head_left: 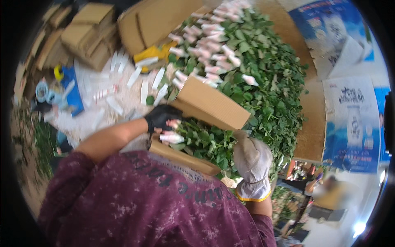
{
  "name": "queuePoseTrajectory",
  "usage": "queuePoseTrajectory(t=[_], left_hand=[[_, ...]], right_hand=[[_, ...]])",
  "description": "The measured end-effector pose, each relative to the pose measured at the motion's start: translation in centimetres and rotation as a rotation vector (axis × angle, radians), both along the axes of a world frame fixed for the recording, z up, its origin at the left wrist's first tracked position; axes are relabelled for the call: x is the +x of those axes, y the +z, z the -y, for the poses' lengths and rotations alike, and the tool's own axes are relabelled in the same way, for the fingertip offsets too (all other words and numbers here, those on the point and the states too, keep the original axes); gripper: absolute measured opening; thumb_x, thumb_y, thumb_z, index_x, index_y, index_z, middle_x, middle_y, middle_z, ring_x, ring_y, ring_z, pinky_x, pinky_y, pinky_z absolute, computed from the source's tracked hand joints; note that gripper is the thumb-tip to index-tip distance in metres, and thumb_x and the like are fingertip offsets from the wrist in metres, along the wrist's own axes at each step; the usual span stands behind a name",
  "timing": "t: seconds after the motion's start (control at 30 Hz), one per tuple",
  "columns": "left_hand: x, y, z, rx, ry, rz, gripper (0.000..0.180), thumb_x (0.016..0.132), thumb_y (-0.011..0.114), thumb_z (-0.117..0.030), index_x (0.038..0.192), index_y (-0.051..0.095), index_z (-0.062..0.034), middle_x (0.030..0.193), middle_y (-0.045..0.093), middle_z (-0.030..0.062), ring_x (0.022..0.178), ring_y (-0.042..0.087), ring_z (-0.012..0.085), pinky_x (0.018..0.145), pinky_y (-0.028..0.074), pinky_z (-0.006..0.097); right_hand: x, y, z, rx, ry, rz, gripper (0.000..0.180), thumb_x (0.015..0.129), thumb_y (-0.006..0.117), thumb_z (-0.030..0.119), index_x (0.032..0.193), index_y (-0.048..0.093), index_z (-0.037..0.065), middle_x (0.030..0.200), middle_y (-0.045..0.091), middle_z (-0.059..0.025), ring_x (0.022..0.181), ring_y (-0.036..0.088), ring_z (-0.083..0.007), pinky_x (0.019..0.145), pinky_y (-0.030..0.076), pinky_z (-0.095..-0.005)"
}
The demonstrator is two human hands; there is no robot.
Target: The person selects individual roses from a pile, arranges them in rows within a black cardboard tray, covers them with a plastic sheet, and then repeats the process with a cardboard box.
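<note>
My left hand [161,117], in a black glove with some bare fingertips, is bent round a pink rose head [174,123] at the left end of an open cardboard carton. Just below it lies another rose in a white sleeve [172,138]. Leafy rose stems [210,142] fill the space between the carton's raised far flap [212,101] and its near flap [181,156]. At the stems' right end is my right hand [252,154], in a whitish glove with a yellow-edged cuff. Its fingers are blurred and partly hidden, so their grip cannot be made out.
Beyond the carton lies a large heap of leafy roses [263,82] with sleeved pale pink heads. Loose white sleeves [144,91] are scattered at left, near tape rolls [42,91]. Cardboard boxes [88,37] are stacked back left. Another person [329,193] is at lower right.
</note>
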State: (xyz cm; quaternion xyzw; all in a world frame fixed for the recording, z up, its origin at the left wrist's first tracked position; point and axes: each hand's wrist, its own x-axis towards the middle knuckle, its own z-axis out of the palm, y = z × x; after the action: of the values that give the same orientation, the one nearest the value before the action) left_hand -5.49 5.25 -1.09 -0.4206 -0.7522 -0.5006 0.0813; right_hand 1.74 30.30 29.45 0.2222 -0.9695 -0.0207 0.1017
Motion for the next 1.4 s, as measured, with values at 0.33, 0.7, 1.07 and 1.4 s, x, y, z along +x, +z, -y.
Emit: queuePoseTrajectory(t=[0.33, 0.7, 1.07, 1.4], left_hand=[[1.7, 0.6, 0.1, -0.063, 0.144, 0.150, 0.042, 0.065, 0.078, -0.027, 0.105, 0.072, -0.0136, 0.096, 0.068, 0.0076, 0.092, 0.060, 0.0322, 0.085, 0.046, 0.042], [1.5, 3.0, -0.4, -0.177, 0.158, 0.319, 0.028, 0.088, 0.059, -0.023, 0.112, 0.070, -0.0125, 0.107, 0.068, 0.0143, 0.105, 0.059, 0.0351, 0.094, 0.044, 0.045], [0.5, 1.6, 0.1, -0.149, -0.012, 0.293, 0.039, 0.073, 0.074, -0.031, 0.111, 0.072, -0.0237, 0.102, 0.067, 0.0040, 0.096, 0.063, 0.0298, 0.086, 0.047, 0.041], [2.3, 0.4, 0.4, -0.216, 0.118, 0.035, 0.044, 0.074, 0.075, -0.031, 0.117, 0.069, -0.0309, 0.113, 0.064, 0.0056, 0.111, 0.056, 0.0304, 0.099, 0.040, 0.048]], right_hand=[[-5.0, -9.5, 3.5, 0.042, 0.352, 0.822, 0.033, 0.080, 0.069, 0.021, 0.111, 0.064, 0.009, 0.088, 0.066, -0.0147, 0.081, 0.067, -0.0303, 0.066, 0.054, -0.0421], [-5.0, -17.2, 1.6, 0.285, 0.124, 0.475, 0.023, 0.086, 0.059, 0.021, 0.105, 0.068, 0.012, 0.097, 0.069, -0.0088, 0.088, 0.068, -0.0264, 0.073, 0.055, -0.0407], [-5.6, -18.8, 2.5, 0.102, 0.321, -0.116, 0.034, 0.078, 0.067, 0.012, 0.112, 0.067, 0.010, 0.095, 0.068, -0.0031, 0.087, 0.068, -0.0233, 0.076, 0.057, -0.0370], [-6.4, -21.7, 2.0, 0.130, 0.426, -0.282, 0.023, 0.079, 0.072, 0.023, 0.100, 0.071, 0.012, 0.101, 0.067, -0.0068, 0.090, 0.066, -0.0278, 0.079, 0.054, -0.0415]])
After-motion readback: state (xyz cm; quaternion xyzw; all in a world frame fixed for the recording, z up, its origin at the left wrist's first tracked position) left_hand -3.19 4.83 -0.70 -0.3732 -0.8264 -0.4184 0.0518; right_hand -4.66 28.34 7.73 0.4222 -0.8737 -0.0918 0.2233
